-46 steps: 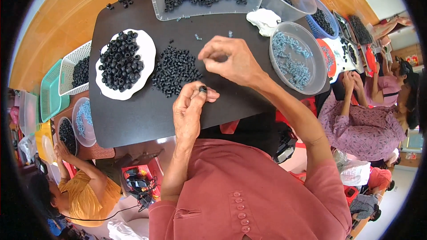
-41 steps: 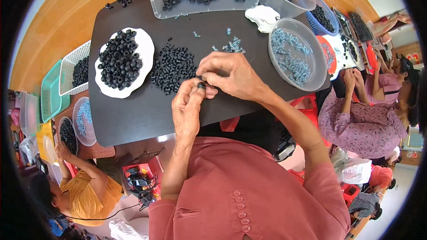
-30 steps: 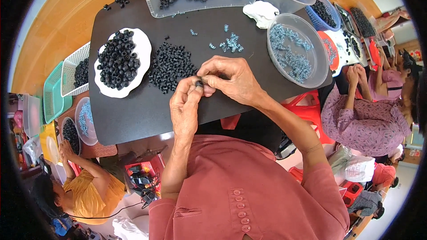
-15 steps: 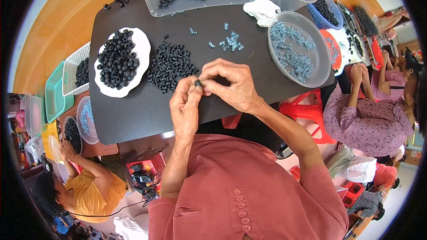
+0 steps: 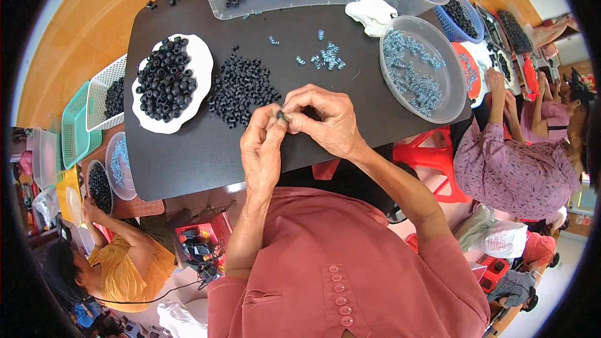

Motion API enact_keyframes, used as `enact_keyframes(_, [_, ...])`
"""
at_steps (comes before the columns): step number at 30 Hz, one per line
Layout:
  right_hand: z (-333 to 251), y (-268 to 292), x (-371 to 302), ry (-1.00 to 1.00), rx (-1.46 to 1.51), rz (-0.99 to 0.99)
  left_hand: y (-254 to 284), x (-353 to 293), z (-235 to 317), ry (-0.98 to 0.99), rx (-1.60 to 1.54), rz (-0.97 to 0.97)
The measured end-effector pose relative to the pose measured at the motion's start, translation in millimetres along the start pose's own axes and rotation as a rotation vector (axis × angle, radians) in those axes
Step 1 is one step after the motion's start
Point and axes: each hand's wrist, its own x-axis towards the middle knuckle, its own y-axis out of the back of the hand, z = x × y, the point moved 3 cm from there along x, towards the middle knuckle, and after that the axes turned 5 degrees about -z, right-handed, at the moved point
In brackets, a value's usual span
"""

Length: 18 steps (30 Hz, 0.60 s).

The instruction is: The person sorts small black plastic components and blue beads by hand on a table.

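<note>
My left hand (image 5: pixel 260 150) pinches a small black rounded part (image 5: pixel 280 114) between thumb and fingers, above the table's near side. Closed against the same part are the thumb and fingertips of my right hand (image 5: pixel 330 124), which hide most of it. Just beyond my left hand lies a heap of small black parts (image 5: pixel 241 92). Larger black hollow parts (image 5: pixel 166 81) are piled on a white scalloped plate (image 5: pixel 201 66) to the left. Loose metal springs (image 5: pixel 328 57) lie past my right hand, and more fill the bottom of a round clear tub (image 5: pixel 462 91).
A clear box (image 5: pixel 216 6) of black parts stands at the dark table's (image 5: pixel 181 169) far edge, near a crumpled white cloth (image 5: pixel 370 15). Baskets and tubs flank the table on the left. A red stool (image 5: pixel 432 163) stands at right. Other people work on both sides.
Both hands stay together at the small black part, with only slight finger movement. At the right, a person's hand has moved farther out over their work surface. The view has shifted a little.
</note>
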Motion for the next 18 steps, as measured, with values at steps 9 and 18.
enact_keyframes(9, [1.9, -0.1, -2.2, -0.041, 0.06, -0.016, -2.3, -1.7, 3.3, 0.002, 0.016, 0.003])
enact_keyframes(18, [-0.7, 8.6, 4.8, -0.065, -0.26, 0.134, -6.1, -25.4, 15.5, 0.068, -0.022, -0.143])
